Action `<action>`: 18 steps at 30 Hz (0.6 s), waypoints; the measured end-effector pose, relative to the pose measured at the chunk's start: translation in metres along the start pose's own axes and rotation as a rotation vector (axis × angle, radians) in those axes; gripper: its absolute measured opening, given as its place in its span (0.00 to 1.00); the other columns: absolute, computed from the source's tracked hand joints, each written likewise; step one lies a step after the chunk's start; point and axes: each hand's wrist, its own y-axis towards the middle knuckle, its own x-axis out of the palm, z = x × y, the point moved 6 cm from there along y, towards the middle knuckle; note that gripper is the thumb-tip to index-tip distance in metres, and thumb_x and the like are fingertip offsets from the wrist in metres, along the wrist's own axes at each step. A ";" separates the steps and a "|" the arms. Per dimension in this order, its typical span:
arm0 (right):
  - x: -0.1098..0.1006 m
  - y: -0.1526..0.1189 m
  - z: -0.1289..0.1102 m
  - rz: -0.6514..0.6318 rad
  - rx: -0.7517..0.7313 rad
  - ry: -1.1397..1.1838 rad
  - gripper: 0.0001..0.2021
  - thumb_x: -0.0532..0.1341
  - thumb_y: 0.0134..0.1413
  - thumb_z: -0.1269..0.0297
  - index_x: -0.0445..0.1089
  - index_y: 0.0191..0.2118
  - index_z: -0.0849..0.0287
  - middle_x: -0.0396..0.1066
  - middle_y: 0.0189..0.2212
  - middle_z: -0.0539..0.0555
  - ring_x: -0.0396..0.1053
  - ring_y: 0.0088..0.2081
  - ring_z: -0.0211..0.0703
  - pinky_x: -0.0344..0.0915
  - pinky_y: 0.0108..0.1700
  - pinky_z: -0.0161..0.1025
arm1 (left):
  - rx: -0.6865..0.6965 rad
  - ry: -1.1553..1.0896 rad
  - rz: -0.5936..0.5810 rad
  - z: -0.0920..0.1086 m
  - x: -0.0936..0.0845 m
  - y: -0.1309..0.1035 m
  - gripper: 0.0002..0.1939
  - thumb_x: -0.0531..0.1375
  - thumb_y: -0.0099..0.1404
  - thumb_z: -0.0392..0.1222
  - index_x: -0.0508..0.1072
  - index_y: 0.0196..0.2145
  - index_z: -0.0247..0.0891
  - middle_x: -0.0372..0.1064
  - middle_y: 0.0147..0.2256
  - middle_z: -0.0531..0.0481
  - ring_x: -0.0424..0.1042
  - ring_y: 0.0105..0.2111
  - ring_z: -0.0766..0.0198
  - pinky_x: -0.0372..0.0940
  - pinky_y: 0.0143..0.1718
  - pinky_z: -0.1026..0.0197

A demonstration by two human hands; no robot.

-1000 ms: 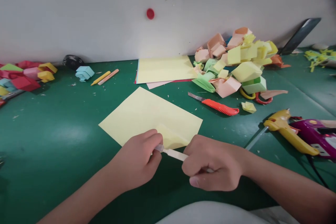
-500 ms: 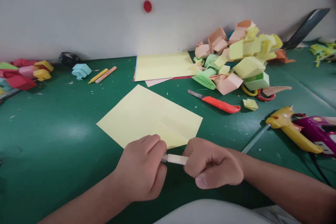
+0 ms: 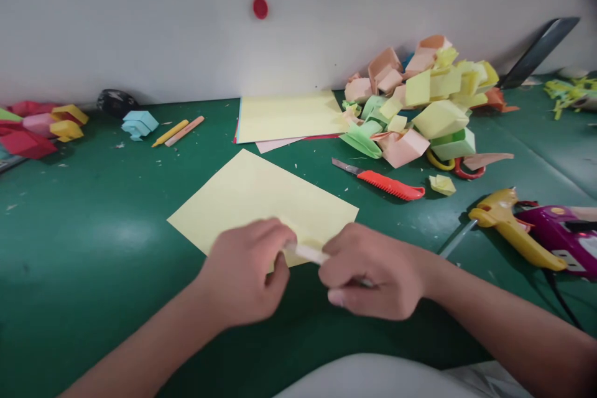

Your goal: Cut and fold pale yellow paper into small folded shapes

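Between my two hands stretches a slim white pen-like stick, blurred by motion, its ends hidden in my fingers. My left hand is closed on its left end, thumb below the fingers. Around the right end my right hand is curled in a loose fist. Both hands are at the near edge of a pale yellow paper sheet, which lies turned cornerwise on the green table and is partly covered by them.
An orange utility knife lies blade out behind my right hand. To the right are a yellow glue gun and a purple power strip. Folded paper pieces pile up by the wall, beside a paper stack. Two crayon-like sticks lie left.
Both hands have risen slightly away from me, over the sheet's near edge, with the white stick still between them. The stick now slants down to the right. The view has shifted slightly.
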 end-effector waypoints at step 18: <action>-0.012 -0.004 0.058 0.192 0.413 -0.660 0.22 0.52 0.70 0.54 0.65 0.63 0.54 0.64 0.65 0.56 0.62 0.62 0.61 0.61 0.61 0.58 | 0.054 0.012 -0.093 -0.026 -0.006 0.003 0.07 0.61 0.67 0.44 0.75 0.41 0.41 0.68 0.54 0.44 0.63 0.56 0.47 0.58 0.56 0.41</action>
